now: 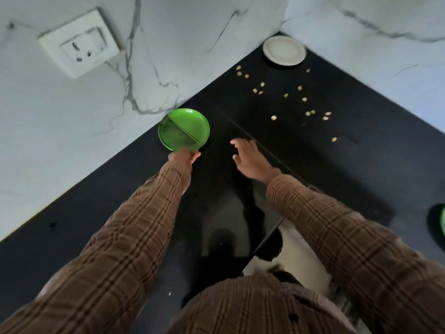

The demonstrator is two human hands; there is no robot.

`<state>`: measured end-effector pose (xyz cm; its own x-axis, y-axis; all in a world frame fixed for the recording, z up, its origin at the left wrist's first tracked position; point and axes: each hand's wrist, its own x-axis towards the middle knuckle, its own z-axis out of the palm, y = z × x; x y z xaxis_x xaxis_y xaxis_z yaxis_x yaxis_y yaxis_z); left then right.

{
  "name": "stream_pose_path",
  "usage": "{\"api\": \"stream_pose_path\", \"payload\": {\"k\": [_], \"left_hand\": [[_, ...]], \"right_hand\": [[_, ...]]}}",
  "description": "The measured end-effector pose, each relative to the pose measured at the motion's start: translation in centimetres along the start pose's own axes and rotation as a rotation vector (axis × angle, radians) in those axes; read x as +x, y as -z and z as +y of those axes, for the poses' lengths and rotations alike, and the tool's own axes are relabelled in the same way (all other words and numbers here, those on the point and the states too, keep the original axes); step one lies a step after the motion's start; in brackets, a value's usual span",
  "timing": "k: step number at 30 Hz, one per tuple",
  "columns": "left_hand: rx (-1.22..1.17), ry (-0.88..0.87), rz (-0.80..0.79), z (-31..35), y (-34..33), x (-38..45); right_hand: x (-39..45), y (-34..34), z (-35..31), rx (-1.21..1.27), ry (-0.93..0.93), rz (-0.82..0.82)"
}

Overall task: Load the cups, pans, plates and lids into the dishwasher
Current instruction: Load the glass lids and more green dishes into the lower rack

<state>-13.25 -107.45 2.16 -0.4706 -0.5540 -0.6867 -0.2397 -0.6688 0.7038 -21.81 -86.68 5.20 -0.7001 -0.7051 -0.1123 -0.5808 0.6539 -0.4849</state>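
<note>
A small green plate [184, 128] sits on the black counter [101, 194] close to the marble wall. My left hand [184, 156] pinches its near rim, thumb on top. To the right of it my right hand [250, 159] hovers over the counter with fingers spread and holds nothing. A white plate [284, 50] rests in the far corner of the counter, well beyond both hands.
Several small pale shells or seeds [286, 95] lie scattered on the counter between the white plate and my right hand. A wall socket [79, 43] is on the marble wall at left. A green object [442, 220] peeks in at the right edge.
</note>
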Motion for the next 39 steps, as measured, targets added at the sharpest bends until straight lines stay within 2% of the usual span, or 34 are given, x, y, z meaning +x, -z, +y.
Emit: {"api": "stream_pose_path", "payload": {"k": [3,6,9,14,16,21,26,28,30,35,39], "left_hand": [[-0.017,0.01,-0.055,-1.6,-2.8,0.0],[0.261,-0.07,-0.167,-3.6,-8.0,-1.8],[0.52,-0.166,-0.371,-6.2,-13.3,-6.3],[0.858,-0.288,-0.656,-14.5,-22.3,-13.9],[0.987,-0.344,-0.772,-19.4,-25.2,-17.7],[1.308,-0.498,-1.074,-33.2,-29.4,-27.6],[1.494,-0.692,-1.322,-48.2,-31.6,-36.9],[1.58,-0.758,-1.421,-53.5,-32.1,-41.4],[1.644,-0.827,-1.527,-57.0,-31.4,-46.7],[1.761,-1.121,-1.724,-60.0,-27.0,-60.7],[1.854,-1.125,-1.792,-64.8,-26.0,-64.1]], "right_hand": [[-1.6,2.3,0.8,0.008,-0.048,0.043],[-4.1,5.3,2.6,0.077,-0.178,0.21],[-8.5,8.8,5.9,0.084,-0.331,0.441],[-21.7,12.9,13.0,0.184,-0.67,0.729],[-28.9,13.8,15.8,0.164,-0.816,0.759],[-48.9,13.7,19.4,0.056,-1.19,0.717],[-67.1,10.0,19.5,0.089,-1.471,0.818],[-73.6,8.1,18.7,0.127,-1.557,0.905],[-79.0,6.2,18.0,0.149,-1.622,0.998],[-88.3,2.2,16.2,0.225,-1.76,1.174],[-92.0,-0.6,15.1,0.259,-1.819,1.298]]}}
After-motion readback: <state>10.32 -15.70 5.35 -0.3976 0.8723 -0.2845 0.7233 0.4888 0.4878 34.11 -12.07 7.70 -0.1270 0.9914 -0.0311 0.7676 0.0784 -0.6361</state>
